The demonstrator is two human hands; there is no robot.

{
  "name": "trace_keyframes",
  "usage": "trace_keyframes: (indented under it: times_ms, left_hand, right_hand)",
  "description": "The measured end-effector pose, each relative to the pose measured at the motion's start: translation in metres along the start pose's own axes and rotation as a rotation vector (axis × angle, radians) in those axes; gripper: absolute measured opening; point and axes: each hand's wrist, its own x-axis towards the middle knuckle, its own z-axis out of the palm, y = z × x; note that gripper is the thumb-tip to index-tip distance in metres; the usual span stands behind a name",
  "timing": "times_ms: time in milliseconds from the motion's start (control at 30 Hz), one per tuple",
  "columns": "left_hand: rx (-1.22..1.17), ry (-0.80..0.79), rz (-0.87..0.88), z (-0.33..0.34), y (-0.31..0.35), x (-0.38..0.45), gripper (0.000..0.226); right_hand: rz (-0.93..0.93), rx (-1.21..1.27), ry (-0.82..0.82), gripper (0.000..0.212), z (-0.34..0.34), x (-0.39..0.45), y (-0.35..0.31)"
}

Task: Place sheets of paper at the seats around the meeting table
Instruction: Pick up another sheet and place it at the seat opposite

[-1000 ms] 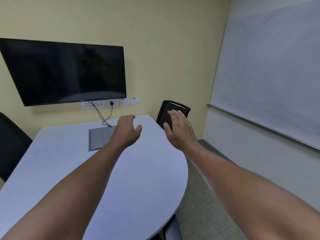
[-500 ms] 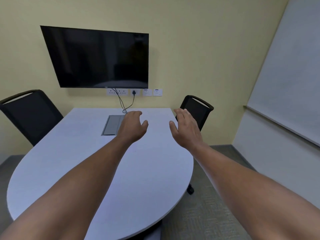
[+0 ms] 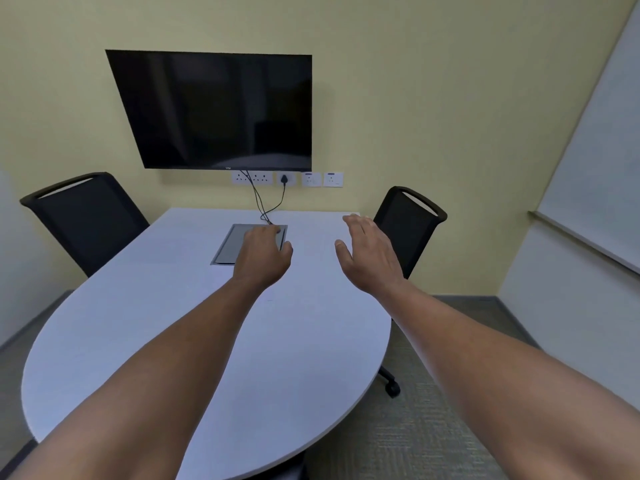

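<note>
A white meeting table point(image 3: 145, 327) with a rounded near end fills the middle of the view. One black mesh chair point(image 3: 86, 220) stands at its far left side, another black chair point(image 3: 408, 223) at its far right side. Both my arms stretch out above the tabletop. My left hand point(image 3: 265, 256) hovers palm down over the table's centre, fingers loosely curled and holding nothing. My right hand point(image 3: 369, 256) is held flat with fingers apart, just left of the right chair, also holding nothing. I see no sheets of paper anywhere.
A grey cable hatch point(image 3: 230, 247) is set into the tabletop, with black cables point(image 3: 263, 206) running up to wall sockets point(image 3: 287, 179). A dark TV screen point(image 3: 214, 110) hangs on the yellow wall. A whiteboard point(image 3: 602, 174) covers the right wall. Grey carpet point(image 3: 415, 441) lies to the right.
My view has swung left and pulled back, bringing the left chair and the whole table end into sight. Both hands stay outstretched above the table and hold nothing.
</note>
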Motion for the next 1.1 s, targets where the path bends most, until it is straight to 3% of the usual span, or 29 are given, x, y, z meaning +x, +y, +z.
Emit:
trace_keyframes:
  times_ms: [367,600,1100]
  left_hand:
    - [0.040,0.046,-0.142,0.051,-0.052,0.069,0.049]
    - [0.163,0.001,-0.140,0.072,-0.104,0.124,0.049]
    - [0.238,-0.045,-0.278,0.103,-0.194,0.145,0.049]
  right_hand:
    - [-0.089,0.023,-0.116,0.053,0.078,0.082,0.028]
    - [-0.127,0.058,-0.205,0.054,0.143,0.140,0.028]
    - [-0.196,0.076,-0.370,0.053,0.259,0.201,0.038]
